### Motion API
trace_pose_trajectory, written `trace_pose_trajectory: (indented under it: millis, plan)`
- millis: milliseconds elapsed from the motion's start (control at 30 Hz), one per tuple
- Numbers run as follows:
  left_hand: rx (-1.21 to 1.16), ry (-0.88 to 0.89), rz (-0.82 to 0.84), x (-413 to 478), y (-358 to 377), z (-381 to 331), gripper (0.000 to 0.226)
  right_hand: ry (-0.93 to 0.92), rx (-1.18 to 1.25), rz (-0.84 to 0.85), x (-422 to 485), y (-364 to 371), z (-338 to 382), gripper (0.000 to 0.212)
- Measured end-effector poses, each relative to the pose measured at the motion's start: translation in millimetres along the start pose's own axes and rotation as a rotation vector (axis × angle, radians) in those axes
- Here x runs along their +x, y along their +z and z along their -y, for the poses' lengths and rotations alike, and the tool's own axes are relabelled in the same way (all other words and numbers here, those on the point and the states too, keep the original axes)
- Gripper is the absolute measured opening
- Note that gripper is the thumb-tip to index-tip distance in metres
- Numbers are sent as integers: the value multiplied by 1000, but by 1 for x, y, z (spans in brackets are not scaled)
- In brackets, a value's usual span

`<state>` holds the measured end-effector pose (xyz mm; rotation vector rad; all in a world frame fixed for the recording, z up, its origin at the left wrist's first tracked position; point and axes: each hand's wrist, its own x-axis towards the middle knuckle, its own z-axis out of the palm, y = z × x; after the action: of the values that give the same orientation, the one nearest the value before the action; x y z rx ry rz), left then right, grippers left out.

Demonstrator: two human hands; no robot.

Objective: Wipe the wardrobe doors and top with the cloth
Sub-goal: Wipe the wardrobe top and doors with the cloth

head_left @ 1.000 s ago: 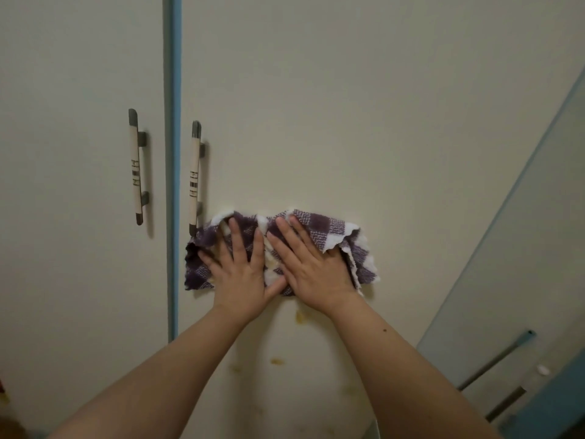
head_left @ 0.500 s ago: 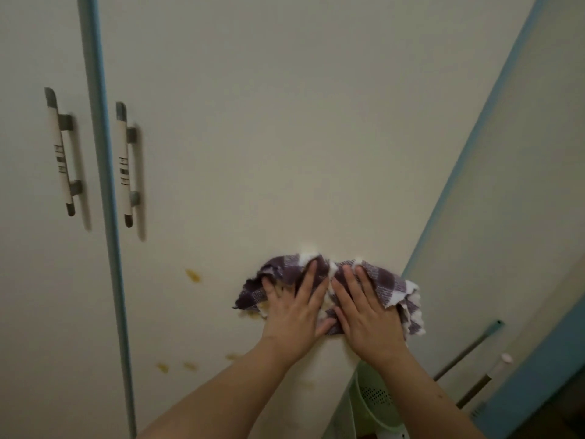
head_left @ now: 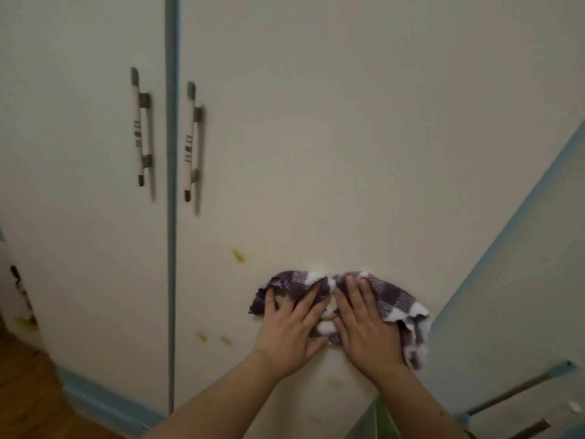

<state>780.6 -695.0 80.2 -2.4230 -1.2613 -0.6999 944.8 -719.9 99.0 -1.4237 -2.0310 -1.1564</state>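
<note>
A purple and white checked cloth [head_left: 392, 299] lies bunched against the lower part of the cream right wardrobe door [head_left: 316, 137]. My left hand [head_left: 289, 327] presses flat on the cloth's left half with fingers spread. My right hand [head_left: 364, 324] presses flat on its right half, and the cloth's right end hangs loose past it. Yellow-orange stains [head_left: 238, 255] mark the door left of the cloth, with two more spots [head_left: 215, 339] lower down. A faint smear [head_left: 335, 383] shows just below my hands.
The left wardrobe door [head_left: 79, 185] meets the right one at a blue strip [head_left: 171, 217], with a bar handle [head_left: 139, 128] and a second handle [head_left: 189, 141] either side. Wooden floor [head_left: 25, 391] lies lower left. A green basket [head_left: 376, 423] and grey poles [head_left: 519, 388] stand lower right.
Both hands have slid the cloth down and to the right across the right door, away from the handle. More of the lower door, floor and stains are now in view.
</note>
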Motion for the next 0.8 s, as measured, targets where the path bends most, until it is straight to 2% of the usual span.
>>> trace_pose_trajectory:
  millis: [133, 233, 400, 533, 700, 800]
  plan:
    - [-20, -97, 46, -10, -7, 49, 69, -43, 50, -22, 37, 21, 39, 53]
    - [-22, -88, 62, -15, -12, 84, 71, -43, 82, -48, 56, 33, 66, 50]
    - [-15, -65, 84, -20, -12, 125, 74, -17, 99, 5, 83, 39, 98, 52]
    - [25, -35, 79, -22, -18, 162, 74, -12, 71, 52, 107, 42, 123, 73]
    - [50, 27, 59, -19, -26, 202, 78, 41, 46, 112, 142, 34, 151, 69]
    - [42, -13, 33, -11, -34, 211, 80, 42, 122, 104, 167, 23, 155, 60]
